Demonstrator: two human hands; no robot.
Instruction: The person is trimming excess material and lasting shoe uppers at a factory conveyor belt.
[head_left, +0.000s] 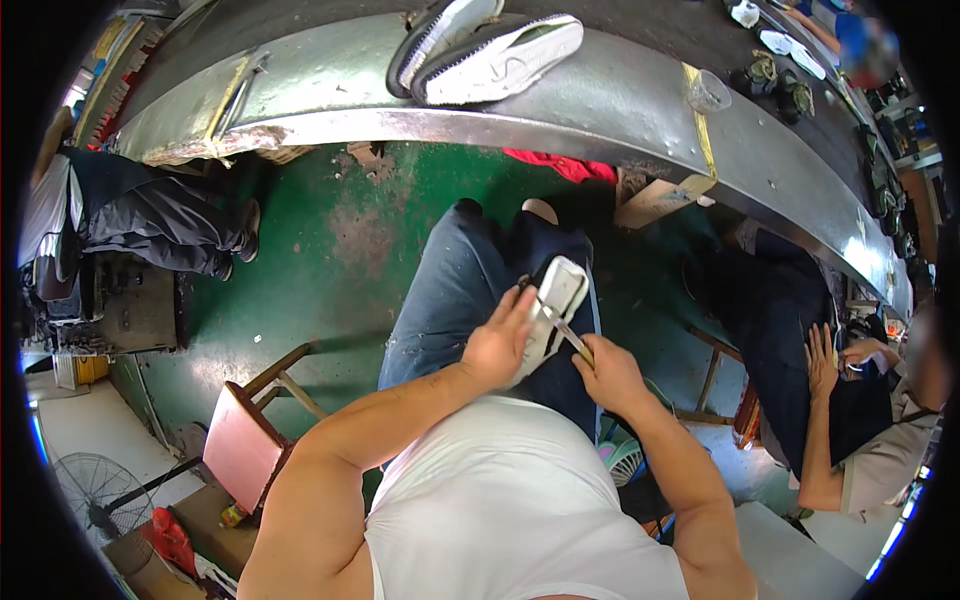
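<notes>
On my lap lies a white shoe [568,280] with black parts, its one end pointing away from me. My left hand [497,342] holds it from the left side, with the fingers laid along its edge; the thumb is hard to make out. In my closed right hand [612,374] is a hand tool [579,346] with a yellowish handle and a slim metal end. That metal end reaches across the shoe close to my left fingertips. Whether it touches the shoe, and its exact kind, I cannot tell.
Ahead runs a metal-edged bench [330,128] bearing a pair of white and black shoes [497,62] and a clear plastic cup [709,92]. A pink-seated stool [245,445] stands at left. People sit on both sides; the right one's hand [822,360] is near the bench.
</notes>
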